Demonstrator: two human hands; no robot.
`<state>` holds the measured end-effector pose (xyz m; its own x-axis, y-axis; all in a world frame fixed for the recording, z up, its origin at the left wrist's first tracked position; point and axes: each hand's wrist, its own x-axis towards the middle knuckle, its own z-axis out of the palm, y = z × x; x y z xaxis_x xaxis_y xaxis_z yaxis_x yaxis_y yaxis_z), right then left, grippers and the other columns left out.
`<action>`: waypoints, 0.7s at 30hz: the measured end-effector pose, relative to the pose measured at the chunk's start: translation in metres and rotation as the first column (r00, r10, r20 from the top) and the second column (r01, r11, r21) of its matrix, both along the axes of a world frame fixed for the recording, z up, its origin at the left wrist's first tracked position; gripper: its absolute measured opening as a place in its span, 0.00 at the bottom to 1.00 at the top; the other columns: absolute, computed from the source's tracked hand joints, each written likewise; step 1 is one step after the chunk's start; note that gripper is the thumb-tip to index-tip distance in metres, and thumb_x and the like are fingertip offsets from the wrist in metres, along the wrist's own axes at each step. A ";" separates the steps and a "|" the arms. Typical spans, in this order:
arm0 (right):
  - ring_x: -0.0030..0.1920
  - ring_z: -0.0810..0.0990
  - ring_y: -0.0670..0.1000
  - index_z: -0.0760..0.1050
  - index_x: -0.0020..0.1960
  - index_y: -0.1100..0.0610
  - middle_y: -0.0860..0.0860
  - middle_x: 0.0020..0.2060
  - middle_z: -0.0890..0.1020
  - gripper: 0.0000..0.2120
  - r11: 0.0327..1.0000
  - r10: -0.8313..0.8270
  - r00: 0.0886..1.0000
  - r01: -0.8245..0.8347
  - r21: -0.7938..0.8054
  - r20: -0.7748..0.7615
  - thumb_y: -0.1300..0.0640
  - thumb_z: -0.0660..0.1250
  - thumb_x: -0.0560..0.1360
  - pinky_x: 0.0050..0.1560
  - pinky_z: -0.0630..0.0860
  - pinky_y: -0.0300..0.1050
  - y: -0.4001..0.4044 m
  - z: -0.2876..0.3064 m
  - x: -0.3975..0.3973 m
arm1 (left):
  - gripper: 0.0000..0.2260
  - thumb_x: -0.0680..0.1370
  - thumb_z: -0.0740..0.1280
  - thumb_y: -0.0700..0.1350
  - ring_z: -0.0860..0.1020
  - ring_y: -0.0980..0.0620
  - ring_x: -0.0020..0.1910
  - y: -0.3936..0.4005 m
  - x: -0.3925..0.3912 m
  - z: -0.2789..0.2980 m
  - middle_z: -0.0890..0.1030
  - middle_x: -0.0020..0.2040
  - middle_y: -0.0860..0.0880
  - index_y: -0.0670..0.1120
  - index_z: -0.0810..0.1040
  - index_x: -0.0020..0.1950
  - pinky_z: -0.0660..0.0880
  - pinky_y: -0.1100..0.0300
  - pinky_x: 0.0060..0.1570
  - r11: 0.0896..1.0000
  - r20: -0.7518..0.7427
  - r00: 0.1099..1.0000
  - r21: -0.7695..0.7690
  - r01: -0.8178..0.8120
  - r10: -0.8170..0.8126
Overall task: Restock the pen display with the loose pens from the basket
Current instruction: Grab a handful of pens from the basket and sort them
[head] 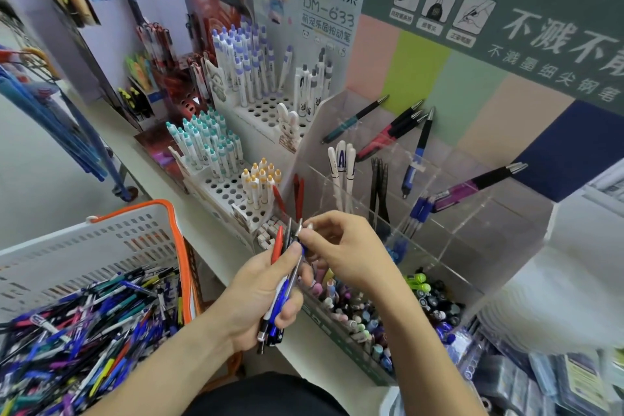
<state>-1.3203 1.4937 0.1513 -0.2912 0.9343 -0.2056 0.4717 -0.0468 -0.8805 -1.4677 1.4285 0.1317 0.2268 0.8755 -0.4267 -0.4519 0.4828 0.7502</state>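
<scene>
Sorting a handful of pens at the centre of the view, in front of a shop pen display. Left hand (260, 294) clenched around a bundle of pens (287, 267), blue, red and dark barrels fanned upward toward twelve o'clock, butt ends poking out below the fist at six o'clock. Right hand (341, 250) just beside it at three o'clock, thumb and forefinger pinching the top of one pen in the bundle, apparently to draw it out.

Long axis of the pinched pen running roughly six to twelve o'clock, tip end up, already close to the upright it needs for slotting. Clear acrylic display (472, 213) directly beyond the right hand, at one to two o'clock, divided into compartments holding a few leaning pens: white ones, red ones, dark ones and blue ones. Right hand nearer to those compartments; a short lift up and away would likely carry the pen in.

White basket with orange rim (111, 240) at eight o'clock, heaped with loose pens (84, 324), well apart from the display, nearer the left arm. White holed racks (233, 186) of capped pens standing at eleven o'clock.
</scene>
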 end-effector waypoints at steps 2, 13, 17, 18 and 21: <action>0.36 0.85 0.43 0.82 0.51 0.53 0.49 0.39 0.86 0.04 0.998 -0.054 0.997 0.054 0.011 0.053 0.53 0.72 0.79 0.44 0.83 0.44 -0.005 0.004 0.006 | 0.15 0.81 0.63 0.52 0.70 0.52 0.19 0.000 0.002 -0.002 0.77 0.35 0.43 0.39 0.73 0.52 0.66 0.64 0.17 0.999 0.012 0.999 -0.036 0.037 -0.037; 0.43 0.85 0.48 0.73 0.59 0.52 0.44 0.41 0.83 0.12 0.410 -0.567 0.696 0.702 0.582 -0.441 0.55 0.73 0.80 0.47 0.82 0.46 -0.022 0.050 0.076 | 0.12 0.81 0.63 0.50 0.62 0.54 0.19 -0.005 0.010 -0.002 0.65 0.33 0.47 0.41 0.75 0.56 0.56 0.66 0.19 0.981 0.089 0.979 -0.034 0.189 -0.185; 0.43 0.83 0.44 0.77 0.59 0.56 0.46 0.44 0.83 0.11 0.395 -0.594 0.746 0.596 0.699 -0.301 0.56 0.74 0.79 0.47 0.80 0.38 -0.020 0.035 0.088 | 0.14 0.79 0.61 0.48 0.65 0.52 0.21 -0.006 0.009 -0.008 0.67 0.35 0.46 0.40 0.77 0.56 0.62 0.62 0.20 0.975 0.248 0.944 0.005 0.223 -0.217; 0.44 0.83 0.45 0.78 0.58 0.56 0.47 0.45 0.83 0.10 0.436 -0.582 0.768 0.571 0.696 -0.266 0.57 0.74 0.78 0.47 0.81 0.40 -0.018 0.030 0.089 | 0.15 0.76 0.60 0.47 0.66 0.51 0.23 -0.007 0.008 -0.010 0.68 0.37 0.45 0.39 0.76 0.58 0.63 0.61 0.21 0.976 0.259 0.942 0.013 0.217 -0.213; 0.43 0.82 0.43 0.80 0.55 0.55 0.46 0.44 0.83 0.07 0.513 -0.563 0.807 0.509 0.691 -0.176 0.58 0.74 0.78 0.46 0.82 0.43 -0.016 0.015 0.086 | 0.17 0.74 0.60 0.43 0.66 0.50 0.26 -0.009 0.009 -0.012 0.70 0.39 0.44 0.39 0.75 0.60 0.64 0.59 0.24 0.982 0.225 0.956 0.025 0.187 -0.188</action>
<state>-1.2338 1.4779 0.1662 0.3019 0.7767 0.5529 0.6202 0.2804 -0.7326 -1.4584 1.4197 0.1194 0.4769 0.8094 -0.3426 -0.5114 0.5725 0.6408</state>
